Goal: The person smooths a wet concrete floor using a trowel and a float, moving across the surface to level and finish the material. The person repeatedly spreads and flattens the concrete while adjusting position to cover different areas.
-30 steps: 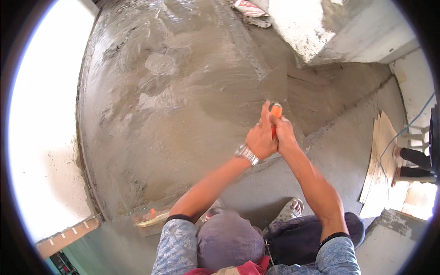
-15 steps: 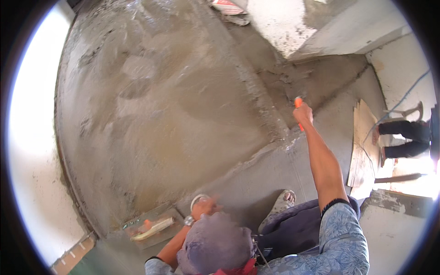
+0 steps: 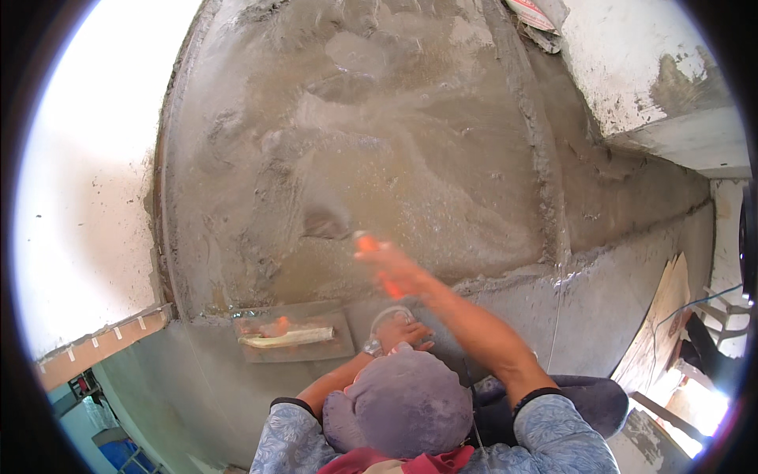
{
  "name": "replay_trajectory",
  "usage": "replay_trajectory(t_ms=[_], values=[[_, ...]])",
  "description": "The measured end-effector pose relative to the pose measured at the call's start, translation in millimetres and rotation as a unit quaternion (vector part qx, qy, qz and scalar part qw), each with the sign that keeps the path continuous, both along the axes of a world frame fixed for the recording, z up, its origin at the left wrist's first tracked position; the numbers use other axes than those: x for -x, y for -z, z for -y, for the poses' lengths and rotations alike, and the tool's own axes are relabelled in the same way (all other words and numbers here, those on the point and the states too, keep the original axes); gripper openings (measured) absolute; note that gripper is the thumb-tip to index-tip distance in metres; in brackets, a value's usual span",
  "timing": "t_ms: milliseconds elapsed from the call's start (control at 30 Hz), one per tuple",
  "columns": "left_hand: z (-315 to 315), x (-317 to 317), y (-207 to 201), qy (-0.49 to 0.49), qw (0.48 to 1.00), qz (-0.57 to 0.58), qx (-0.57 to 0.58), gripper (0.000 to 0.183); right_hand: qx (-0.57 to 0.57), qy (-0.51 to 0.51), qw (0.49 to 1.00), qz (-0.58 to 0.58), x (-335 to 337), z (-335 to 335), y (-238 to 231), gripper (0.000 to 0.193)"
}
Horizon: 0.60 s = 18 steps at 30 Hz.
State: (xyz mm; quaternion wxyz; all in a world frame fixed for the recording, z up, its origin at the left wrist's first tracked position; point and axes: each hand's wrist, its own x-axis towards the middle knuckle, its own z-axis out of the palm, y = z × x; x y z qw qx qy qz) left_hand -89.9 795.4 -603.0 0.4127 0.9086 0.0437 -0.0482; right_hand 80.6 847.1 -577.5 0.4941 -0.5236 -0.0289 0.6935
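My right hand [image 3: 397,270] is closed around the orange handle of a trowel [image 3: 368,242], its dark blade blurred on the wet mortar [image 3: 474,189] in front of me. My left hand [image 3: 397,333], with a watch at the wrist, leans beside a pale round-rimmed thing [image 3: 384,314] that I cannot make out. Its fingers look spread. Just left of it, a rectangular float [image 3: 341,344] with a pale handle lies flat on the smoother grey floor.
A straight mortar ridge [image 3: 545,158] runs along the right of the wet area. White walls [image 3: 87,197] border the left. A bag [image 3: 537,14] lies at the far right; a wooden board [image 3: 659,316] and a chair [image 3: 722,312] are at the right.
My right hand has swung left with the trowel, from the ridge's near end to the middle of the wet mortar. My left hand stays near the float. The view has shifted left.
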Motion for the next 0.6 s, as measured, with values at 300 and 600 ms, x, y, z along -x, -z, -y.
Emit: replay_trajectory(t_ms=[300, 600], values=[[-9, -3, 3, -0.009, 0.997, 0.082, 0.002, 0.026, 0.062, 0.000, 0.995, -0.081, 67, -31, 42, 0.024], [-13, 0, 0, 0.008, 0.997, 0.067, 0.026, 0.024, 0.083, -0.029, 0.943, 0.320, 67, -11, 59, 0.044]])
